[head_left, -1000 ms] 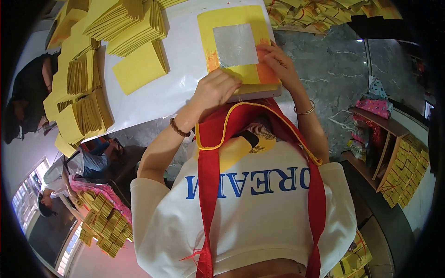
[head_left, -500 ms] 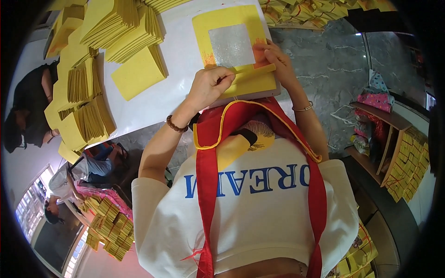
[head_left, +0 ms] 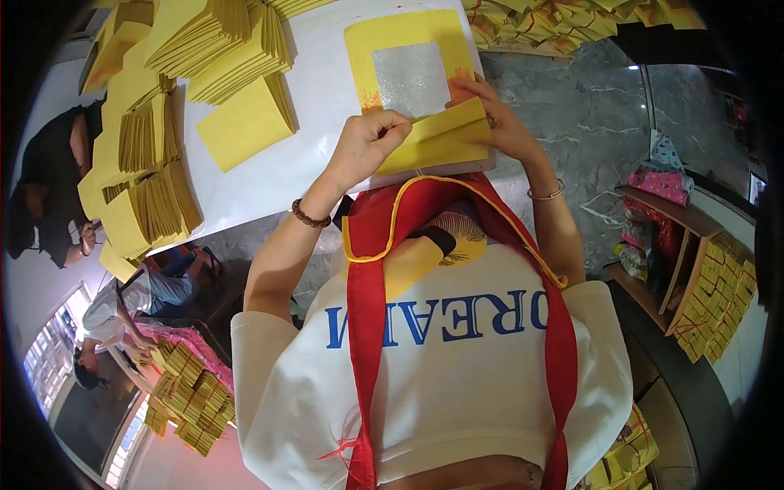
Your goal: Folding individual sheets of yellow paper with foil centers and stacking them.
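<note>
Before me at the table's near edge lies a yellow paper sheet (head_left: 365,49) with a silver-grey square (head_left: 412,79) in its middle and orange patches at the square's sides. Its near part is lifted into a curled fold. My left hand (head_left: 371,145) is closed in a pinch at the left end of this fold. At the right end, my right hand (head_left: 508,126) has its fingers bent over the paper's edge; its thumb is mostly hidden. More of the yellow paper lies under the fold.
Stacks of folded yellow paper (head_left: 245,122) cover the left of the white table (head_left: 314,106). Two people (head_left: 61,184) are at the far left. Bundled yellow paper (head_left: 714,294) fills a wooden shelf at right, and more lies beyond the table's far right.
The near fold of the sheet has risen and widened, mostly at its right end. My right hand has shifted slightly right with it; my left hand stays nearly in place.
</note>
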A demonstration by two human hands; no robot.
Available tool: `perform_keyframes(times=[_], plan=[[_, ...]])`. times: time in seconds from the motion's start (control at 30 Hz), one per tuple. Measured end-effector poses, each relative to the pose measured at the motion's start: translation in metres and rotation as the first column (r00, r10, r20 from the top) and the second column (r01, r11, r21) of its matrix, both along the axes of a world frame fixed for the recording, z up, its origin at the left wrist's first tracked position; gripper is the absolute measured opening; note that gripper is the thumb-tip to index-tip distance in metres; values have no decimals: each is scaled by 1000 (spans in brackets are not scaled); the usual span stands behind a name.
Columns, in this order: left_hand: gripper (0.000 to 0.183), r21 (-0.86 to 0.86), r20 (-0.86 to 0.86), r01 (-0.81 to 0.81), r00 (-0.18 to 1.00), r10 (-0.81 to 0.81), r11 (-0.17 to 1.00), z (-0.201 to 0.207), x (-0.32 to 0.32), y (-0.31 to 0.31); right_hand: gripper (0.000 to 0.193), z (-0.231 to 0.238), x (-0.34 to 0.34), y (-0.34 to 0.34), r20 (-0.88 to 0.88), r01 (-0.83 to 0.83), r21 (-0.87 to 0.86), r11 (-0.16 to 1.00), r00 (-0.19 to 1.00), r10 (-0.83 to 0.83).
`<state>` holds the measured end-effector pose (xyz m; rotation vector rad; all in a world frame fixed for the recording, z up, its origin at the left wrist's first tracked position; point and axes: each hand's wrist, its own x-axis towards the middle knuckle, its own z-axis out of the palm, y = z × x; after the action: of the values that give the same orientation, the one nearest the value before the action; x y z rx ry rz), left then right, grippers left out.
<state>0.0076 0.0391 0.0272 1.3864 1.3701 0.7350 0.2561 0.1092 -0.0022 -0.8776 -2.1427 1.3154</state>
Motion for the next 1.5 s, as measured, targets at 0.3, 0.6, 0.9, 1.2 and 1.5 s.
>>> perform_keyframes(times=[0.3, 0.6, 0.9, 1.2, 1.5], plan=[[18, 118, -75, 64, 996, -56, 991, 8, 4, -5, 32, -11, -1, 1, -84, 5, 5, 1000, 996, -4], [38, 556, -687, 596, 722, -83, 579, 9, 14, -13, 35, -19, 7, 1, -332, -17, -339, 940, 938, -103], [45, 561, -630, 577, 763, -146, 594, -4, 9, -10, 18, -24, 8, 1, -405, -20, -500, 866, 889, -213], [38, 568, -693, 609, 717, -77, 554, -1, 11, -9, 17, -19, 7, 2, -378, 7, -538, 843, 892, -248], [32, 537, -473, 519, 838, -273, 665, 3, 2, 3, 19, -24, 12, 6, -400, -44, -556, 830, 890, -220]])
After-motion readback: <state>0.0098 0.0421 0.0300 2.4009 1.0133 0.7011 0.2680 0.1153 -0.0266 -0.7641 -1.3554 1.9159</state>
